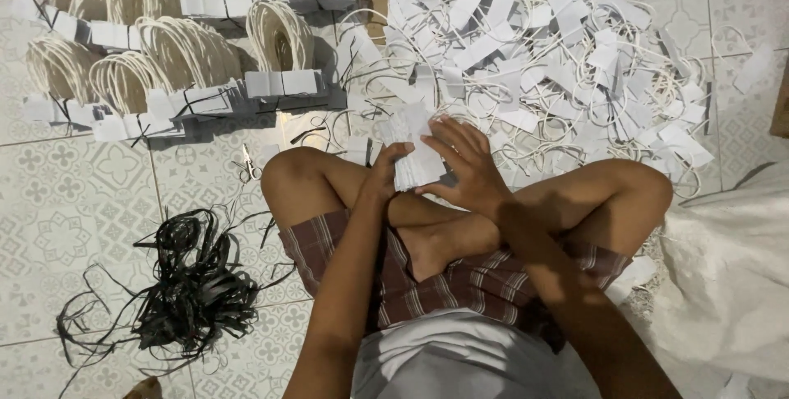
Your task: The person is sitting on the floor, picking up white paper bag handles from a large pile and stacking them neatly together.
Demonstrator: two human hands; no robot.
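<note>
At the centre of the frame we see the left hand (385,170) and right hand (462,167) gripping a stack of white paper tags (415,151), fingers curled round its edges. A loose heap of tags and cords (567,46) fills the upper right; a tangle of black strips (185,288) lies lower left, and small scissors (247,165) rest by the knee.

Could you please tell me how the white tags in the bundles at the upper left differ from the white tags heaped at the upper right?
The bundled tags sit in neat rows, cords gathered into loops and tied with black strips; the loose pile lies scattered, cords tangled. The bundles stand apart as separate groups; the pile is one spreading heap. Both are white paper tags with pale cords, lying on the tiled floor. The left hand and right hand hold a small stack between them.
</note>
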